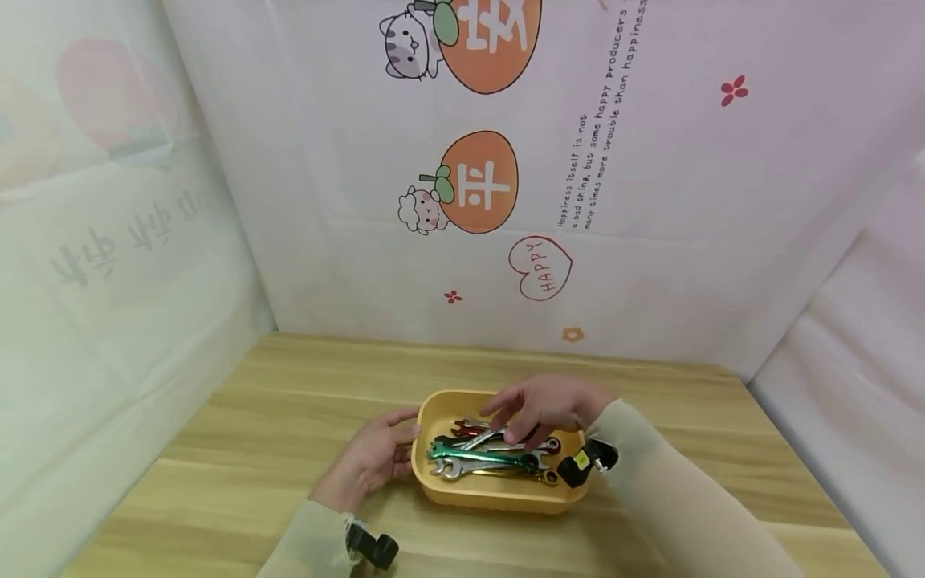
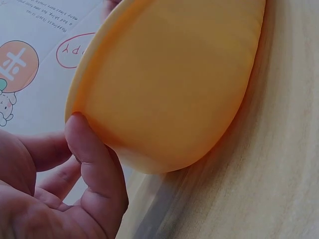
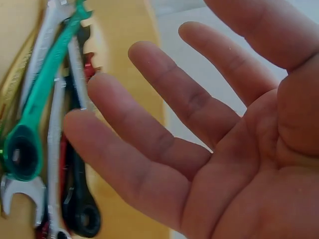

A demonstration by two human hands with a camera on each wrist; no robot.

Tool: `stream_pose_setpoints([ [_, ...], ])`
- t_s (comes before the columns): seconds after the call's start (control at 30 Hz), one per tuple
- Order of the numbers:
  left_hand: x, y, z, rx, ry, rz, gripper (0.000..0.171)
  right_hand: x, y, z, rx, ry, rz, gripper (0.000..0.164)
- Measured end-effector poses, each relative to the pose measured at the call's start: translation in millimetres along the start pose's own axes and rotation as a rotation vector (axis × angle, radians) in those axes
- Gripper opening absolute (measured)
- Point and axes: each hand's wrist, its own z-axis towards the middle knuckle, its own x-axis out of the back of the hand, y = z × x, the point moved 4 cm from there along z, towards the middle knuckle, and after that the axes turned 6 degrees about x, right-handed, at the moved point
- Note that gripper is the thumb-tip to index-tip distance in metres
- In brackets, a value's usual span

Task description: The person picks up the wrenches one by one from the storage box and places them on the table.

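Note:
My left hand (image 1: 376,449) is at the left end of a yellow plastic bin (image 1: 499,502). In the left wrist view a fingertip (image 2: 79,127) touches the bin's outer wall just under the rim, with other fingers beside it. Inside the bin lies a pile of combination wrenches; a green wrench (image 1: 480,455) lies on top, beside silver, black, red and gold ones. Over the bin's far right part hovers my right hand (image 1: 552,404). Its fingers are spread and loosely bent, holding nothing, with a silver wrench (image 1: 482,438) just below the fingertips.
The bin stands on a wood-grain table (image 1: 238,466). A white printed sheet (image 1: 347,193) rises behind the table, and more white sheeting (image 1: 853,361) hangs at both sides. Each wrist carries a small black camera mount (image 1: 372,546).

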Motion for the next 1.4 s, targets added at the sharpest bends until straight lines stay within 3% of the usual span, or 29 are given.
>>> stream_pose_setpoints([
  [0.23,1.8,4.1,2.2,0.005,-0.008,-0.005,0.047,-7,6,11,0.001,-0.029,-0.048,0.046],
  [0.7,2.3,0.9,2.6,0.010,-0.014,-0.012,0.047,-12,19,22,-0.029,0.011,-0.150,0.040],
  [1.4,3.0,-0.2,3.2,0.012,-0.034,-0.032,0.047,-20,20,40,-0.044,0.026,-0.308,0.042],
])
